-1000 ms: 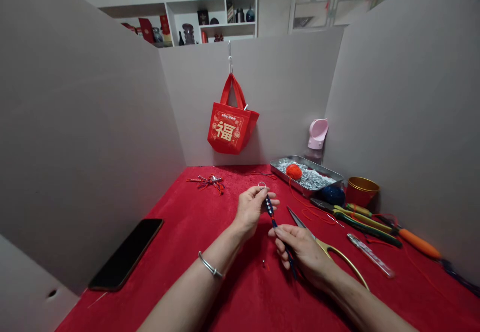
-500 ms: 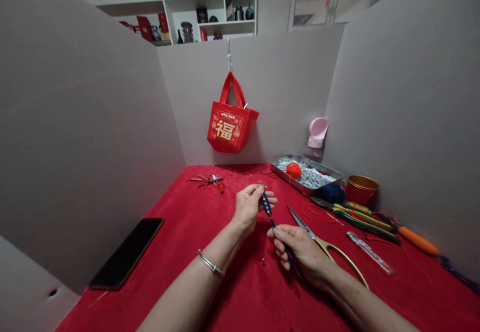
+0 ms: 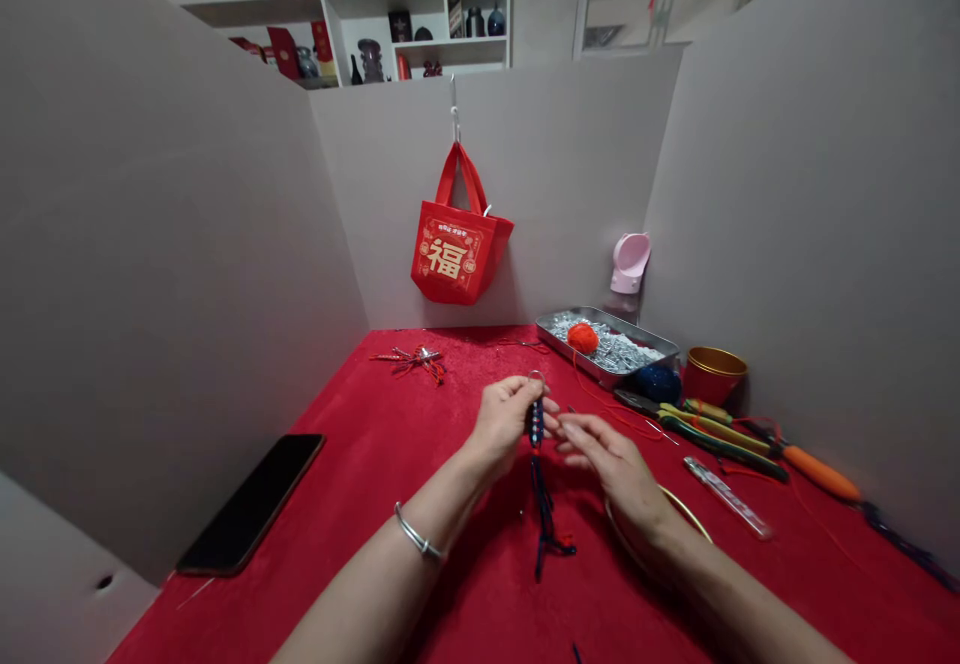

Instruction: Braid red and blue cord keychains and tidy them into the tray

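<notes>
My left hand (image 3: 502,422) pinches a braided cord keychain (image 3: 537,429) near its top, where a thin metal ring shows above the thumb. The braid is dark blue with pale beads down the middle and a bit of red at its lower end. Loose blue cords with red tips hang below it over the cloth. Close to the right of the braid is my right hand (image 3: 616,464), its fingers stretched out and holding nothing I can see. Beneath that hand lie the scissors (image 3: 694,516), mostly hidden, with part of the gold handle showing.
A metal tray (image 3: 609,376) of silvery pieces holds an orange-red yarn ball (image 3: 582,338). Right of it stand a red cup (image 3: 714,382), pliers (image 3: 724,444) and an orange-handled tool (image 3: 821,472). A phone (image 3: 251,504) lies left; a red bag (image 3: 459,254) hangs behind.
My right hand has let go of the keychain's lower cords and moved up beside the braid. The keychain now hangs straight down from my left hand, its cords loose.
</notes>
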A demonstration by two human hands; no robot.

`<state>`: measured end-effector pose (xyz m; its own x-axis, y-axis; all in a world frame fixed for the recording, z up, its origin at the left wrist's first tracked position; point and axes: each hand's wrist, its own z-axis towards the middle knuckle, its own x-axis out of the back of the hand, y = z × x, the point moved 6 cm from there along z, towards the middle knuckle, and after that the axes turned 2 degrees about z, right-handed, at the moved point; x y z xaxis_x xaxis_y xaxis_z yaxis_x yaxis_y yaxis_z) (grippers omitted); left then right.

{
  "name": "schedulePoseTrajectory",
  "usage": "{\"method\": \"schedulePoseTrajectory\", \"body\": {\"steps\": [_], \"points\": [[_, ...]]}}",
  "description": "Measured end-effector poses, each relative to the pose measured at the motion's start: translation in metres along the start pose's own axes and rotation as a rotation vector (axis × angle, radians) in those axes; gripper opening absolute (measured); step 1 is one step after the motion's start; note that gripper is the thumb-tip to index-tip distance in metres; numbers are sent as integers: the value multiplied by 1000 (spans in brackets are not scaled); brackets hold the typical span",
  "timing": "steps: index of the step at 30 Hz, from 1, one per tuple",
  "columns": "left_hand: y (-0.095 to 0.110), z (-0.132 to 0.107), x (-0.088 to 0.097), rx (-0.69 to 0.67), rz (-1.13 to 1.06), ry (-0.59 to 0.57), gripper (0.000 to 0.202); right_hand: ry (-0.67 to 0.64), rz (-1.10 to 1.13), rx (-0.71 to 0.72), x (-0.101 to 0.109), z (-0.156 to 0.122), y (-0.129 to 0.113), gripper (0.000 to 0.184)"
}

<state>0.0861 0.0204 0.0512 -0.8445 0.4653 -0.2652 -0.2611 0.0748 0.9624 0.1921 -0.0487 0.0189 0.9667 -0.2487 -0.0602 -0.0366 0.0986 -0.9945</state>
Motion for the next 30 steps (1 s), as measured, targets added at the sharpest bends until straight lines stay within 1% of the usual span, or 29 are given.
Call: {"method": "schedulePoseTrajectory", "body": {"steps": [1,3,6,8,10,12,14,17,20,24,26,28,30], "points": [[1,-4,-6,-11,33,-33,20,44,-29,52,5,3,-10,39],[4,-12,-16,-35,85,-79,23,79,-78,136,10,7,-30,37],[6,-20,-25,-58,160,-109,25,21,-171,242,6,10,-52,32],[6,-23,-25,-61,198,-118,26,-20,-237,297,1,11,-58,28],[7,-25,-24,-55,193,-146,26,-28,-303,355,-1,11,-60,27],[6,-26,-23,-20,130,-214,26,-3,-365,413,0,11,-62,27],[2,-27,-23,49,34,-289,27,26,-404,432,3,11,-64,27],[-8,-28,-21,151,-69,-346,30,69,-408,363,9,14,-60,27],[-18,-28,-19,218,-68,-344,25,108,-343,261,15,20,-54,30],[-28,-29,-20,309,-93,-348,16,60,-272,168,15,31,-43,34],[-26,-27,-19,297,-143,-314,12,58,-206,115,16,32,-36,38],[-20,-22,-15,242,-208,-232,10,67,-148,64,17,29,-27,42],[-14,-17,-10,176,-277,-137,8,49,-123,18,15,21,-18,42]]}}
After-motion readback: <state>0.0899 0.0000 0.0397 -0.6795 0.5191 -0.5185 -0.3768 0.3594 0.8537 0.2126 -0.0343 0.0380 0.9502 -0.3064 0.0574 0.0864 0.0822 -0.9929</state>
